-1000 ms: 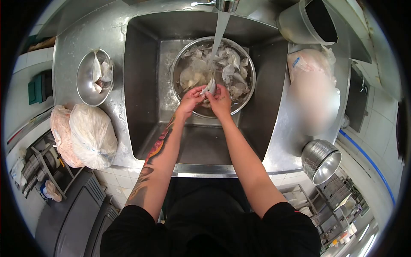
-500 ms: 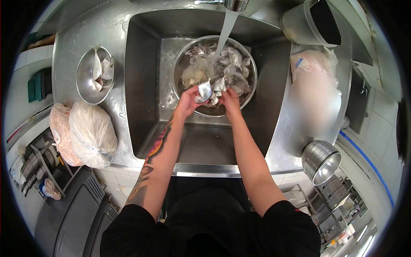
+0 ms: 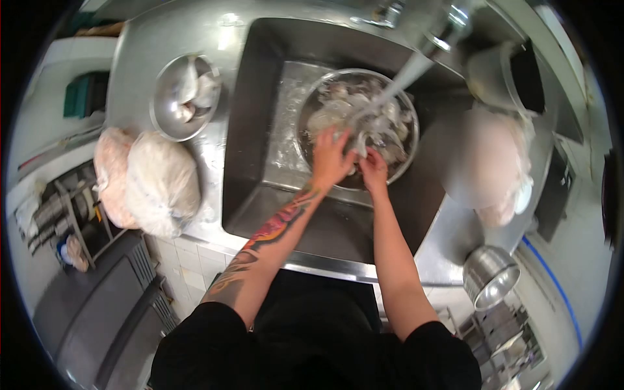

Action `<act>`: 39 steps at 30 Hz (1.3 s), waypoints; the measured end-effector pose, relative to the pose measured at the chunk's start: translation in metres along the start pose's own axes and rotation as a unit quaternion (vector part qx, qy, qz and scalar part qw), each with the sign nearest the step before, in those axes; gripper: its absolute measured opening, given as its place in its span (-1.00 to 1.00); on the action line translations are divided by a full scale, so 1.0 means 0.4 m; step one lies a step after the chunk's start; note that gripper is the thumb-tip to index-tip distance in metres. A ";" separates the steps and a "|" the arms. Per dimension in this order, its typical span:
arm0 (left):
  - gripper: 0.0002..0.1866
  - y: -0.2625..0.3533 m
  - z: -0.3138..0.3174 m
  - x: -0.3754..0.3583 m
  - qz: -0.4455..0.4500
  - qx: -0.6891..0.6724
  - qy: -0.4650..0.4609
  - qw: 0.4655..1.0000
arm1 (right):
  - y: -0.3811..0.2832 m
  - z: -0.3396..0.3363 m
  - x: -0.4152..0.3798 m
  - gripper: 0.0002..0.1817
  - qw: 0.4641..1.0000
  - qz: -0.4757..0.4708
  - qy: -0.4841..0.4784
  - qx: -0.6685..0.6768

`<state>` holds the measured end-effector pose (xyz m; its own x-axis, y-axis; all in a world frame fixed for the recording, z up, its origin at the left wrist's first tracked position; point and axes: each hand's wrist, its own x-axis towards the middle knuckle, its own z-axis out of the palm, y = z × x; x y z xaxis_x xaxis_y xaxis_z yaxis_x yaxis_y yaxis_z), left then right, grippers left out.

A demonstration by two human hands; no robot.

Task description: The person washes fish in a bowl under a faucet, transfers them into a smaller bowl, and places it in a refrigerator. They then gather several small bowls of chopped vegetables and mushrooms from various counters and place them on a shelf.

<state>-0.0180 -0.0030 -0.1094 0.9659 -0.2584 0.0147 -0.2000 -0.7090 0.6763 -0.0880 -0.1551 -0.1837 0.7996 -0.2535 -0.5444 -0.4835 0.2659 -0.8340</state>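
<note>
A round metal basin [image 3: 301,133] holding several small silvery fish [image 3: 393,133] in water stands in the sink [image 3: 250,136]. My left hand [image 3: 331,161] lies over the near left part of the basin, fingers stretched and apart on the fish. Close beside it, my right hand [image 3: 374,170] is at the near rim with its fingers closed on a fish, partly hidden and blurred. Water [image 3: 406,75] from the tap [image 3: 448,29] pours among the fish. On the left counter, a metal bowl [image 3: 159,107] contains a few larger silvery fish [image 3: 205,90].
Two filled plastic bags [image 3: 162,182] rest on the left counter. Along the right counter are a plastic container [image 3: 497,75], a bagged pale item [image 3: 497,162], partly blurred, and a stack of metal bowls [image 3: 491,276] near the front edge.
The view has turned, and the sink appears shifted right. The silvery fish held up in my left hand is no longer in it; that hand has moved down over the basin with fingers spread.
</note>
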 end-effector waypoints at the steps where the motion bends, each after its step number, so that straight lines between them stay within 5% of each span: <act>1: -0.40 0.005 0.003 0.004 -0.004 -0.022 0.005 1.000 | 0.010 0.004 -0.001 -0.56 1.000 -0.023 -0.007 0.008; 8: -0.42 0.010 0.031 -0.001 -0.132 -0.160 -0.052 0.977 | -0.044 0.043 -0.018 -0.58 0.981 -0.080 -0.016 -0.177; 11: -0.46 -0.029 0.043 0.006 -0.169 -0.239 -0.080 0.953 | -0.032 0.052 -0.022 -0.58 0.992 -0.058 -0.020 -0.114; 18: -0.56 -0.042 0.053 -0.006 -0.099 -0.104 -0.086 0.986 | 0.000 0.048 -0.015 -0.58 0.992 -0.052 -0.032 -0.113; 23: -0.63 -0.113 0.114 -0.027 -0.193 -0.141 -0.046 0.970 | 0.060 0.005 0.005 -0.63 0.995 0.017 0.063 -0.081; 25: -0.68 -0.126 0.108 -0.026 -0.252 -0.220 -0.014 0.942 | 0.050 -0.021 0.009 -0.66 0.981 -0.017 0.098 -0.168; 28: -0.67 -0.114 0.035 -0.003 -0.169 -0.168 -0.079 0.968 | -0.034 -0.037 -0.001 -0.69 0.949 -0.024 0.098 -0.299; 29: -0.67 -0.115 0.024 0.005 -0.169 -0.170 -0.080 0.968 | -0.079 -0.039 -0.006 -0.68 0.931 -0.097 0.114 -0.334; 31: -0.65 -0.120 0.010 0.022 -0.038 -0.112 -0.012 0.993 | -0.124 -0.063 0.006 -0.68 0.906 -0.168 0.127 -0.368; 34: -0.60 -0.171 0.028 0.088 -0.062 -0.094 0.032 0.993 | -0.150 -0.140 0.109 -0.64 0.900 -0.195 0.183 -0.344; 37: -0.46 -0.207 0.051 0.163 -0.142 -0.086 0.023 0.986 | -0.130 -0.171 0.213 -0.51 0.947 -0.141 0.161 -0.241; 39: -0.34 -0.235 0.084 0.205 -0.230 -0.144 -0.008 0.962 | -0.157 -0.139 0.237 -0.32 0.969 -0.022 0.156 -0.190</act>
<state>0.0746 0.0206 -0.1965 0.9383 0.0263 -0.3449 0.3037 -0.5399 0.7850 -0.0016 -0.2477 -0.1879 0.7042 -0.5416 -0.4591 -0.5957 -0.0987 -0.7971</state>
